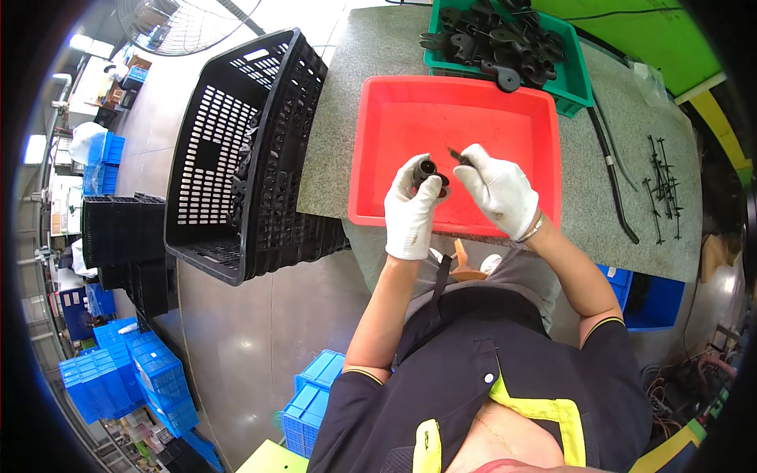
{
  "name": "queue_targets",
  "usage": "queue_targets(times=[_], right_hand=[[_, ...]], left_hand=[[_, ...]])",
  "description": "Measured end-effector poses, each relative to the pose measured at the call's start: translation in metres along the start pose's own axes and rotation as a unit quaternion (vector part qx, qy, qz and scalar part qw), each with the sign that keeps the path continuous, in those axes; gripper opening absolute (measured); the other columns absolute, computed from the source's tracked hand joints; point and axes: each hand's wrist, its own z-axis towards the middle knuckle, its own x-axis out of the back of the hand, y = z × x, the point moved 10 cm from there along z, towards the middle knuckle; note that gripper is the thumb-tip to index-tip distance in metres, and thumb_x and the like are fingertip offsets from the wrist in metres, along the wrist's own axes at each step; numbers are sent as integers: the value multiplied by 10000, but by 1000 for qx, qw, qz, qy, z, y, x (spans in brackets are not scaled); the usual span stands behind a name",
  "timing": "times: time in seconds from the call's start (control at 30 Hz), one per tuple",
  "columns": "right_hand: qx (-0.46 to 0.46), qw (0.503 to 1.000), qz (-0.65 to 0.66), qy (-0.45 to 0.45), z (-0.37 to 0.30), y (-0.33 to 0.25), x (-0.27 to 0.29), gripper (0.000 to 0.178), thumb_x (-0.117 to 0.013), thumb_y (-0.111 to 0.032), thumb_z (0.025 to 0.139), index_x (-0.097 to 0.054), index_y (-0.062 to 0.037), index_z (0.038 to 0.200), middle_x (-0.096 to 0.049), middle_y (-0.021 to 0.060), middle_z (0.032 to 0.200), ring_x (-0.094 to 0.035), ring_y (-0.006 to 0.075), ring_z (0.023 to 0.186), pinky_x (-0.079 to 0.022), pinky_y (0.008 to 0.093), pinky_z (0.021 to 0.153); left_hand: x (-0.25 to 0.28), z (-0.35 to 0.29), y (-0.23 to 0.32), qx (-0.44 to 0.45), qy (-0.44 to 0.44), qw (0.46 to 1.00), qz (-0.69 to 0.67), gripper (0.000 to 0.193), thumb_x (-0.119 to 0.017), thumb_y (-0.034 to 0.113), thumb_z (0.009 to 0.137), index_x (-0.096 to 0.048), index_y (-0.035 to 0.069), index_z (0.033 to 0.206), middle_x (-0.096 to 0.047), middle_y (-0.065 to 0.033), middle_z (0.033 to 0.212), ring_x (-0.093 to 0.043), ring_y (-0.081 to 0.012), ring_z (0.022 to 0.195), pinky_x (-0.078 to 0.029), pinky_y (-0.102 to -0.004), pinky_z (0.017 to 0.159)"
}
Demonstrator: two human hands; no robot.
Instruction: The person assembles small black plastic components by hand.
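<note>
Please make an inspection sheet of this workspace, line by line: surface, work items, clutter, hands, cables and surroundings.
Surface: speckled grey tabletop.
Work items: black hollow part, slim dark piece, red tray beneath both.
Clutter: green bin heaped with black parts; thin branched pieces at right.
Hands: white-gloved; left hand holds the hollow part, right hand the slim piece.
Cables: black cable or tube on the tabletop.
Surroundings: black crate, blue crates, fan.

Gray tabletop (pixel 355 55) with red tray (pixel 394 118) and green bin (pixel 577 67).
</note>
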Motion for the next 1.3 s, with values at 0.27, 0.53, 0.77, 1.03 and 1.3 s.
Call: queue_targets(times=[0.27, 0.53, 0.77, 1.03, 1.3], right_hand=[[106, 992, -65, -30, -5, -23, -8, 216, -504, -311, 956, -585, -121, 1020, -648, 97, 753, -643, 289, 677, -499, 395, 556], [101, 989, -98, -46, -8, -21, -12, 304, -501, -319, 958, -588, -127, 1177, -664, 89, 791, -648, 275, 677, -504, 381, 565], [90, 988, -120, -25, -13, -20, -12, 317, -515, -329, 953, -591, -131, 1189, -668, 83, 815, -648, 271, 684, -507, 376, 573], [97, 992, -79, -26, -14, -23, -13, 300, -490, -318, 967, -596, -134, 1178, -678, 88, 828, -658, 269, 731, -516, 375, 596], [30, 999, 24, -34, -9, -19, -14, 252, -488, -309, 969, -597, -126, 1103, -662, 115, 806, -648, 311, 733, -506, 394, 599]], left_hand=[[-2, -2, 2, -17, -8, 999, 51, 359, -659, 44, 868, -575, 4, 1214, -557, -28, 980, -544, -99, 856, -485, -238, 775], [-4, -4, 7, -19, -8, 999, 50, 316, -657, 35, 867, -587, -5, 1173, -592, -35, 979, -547, -94, 845, -483, -236, 766], [-3, -5, 7, -38, -9, 999, 21, 288, -660, 26, 863, -596, -6, 1142, -599, -29, 977, -550, -88, 850, -478, -232, 768], [-1, -6, 8, -48, -12, 998, 26, 263, -644, 0, 859, -601, 2, 1118, -599, -21, 977, -543, -78, 863, -464, -227, 781], [-3, -3, 8, -59, -35, 998, -9, 211, -577, 44, 902, -590, 18, 1111, -597, -46, 982, -549, -102, 831, -463, -250, 759]])
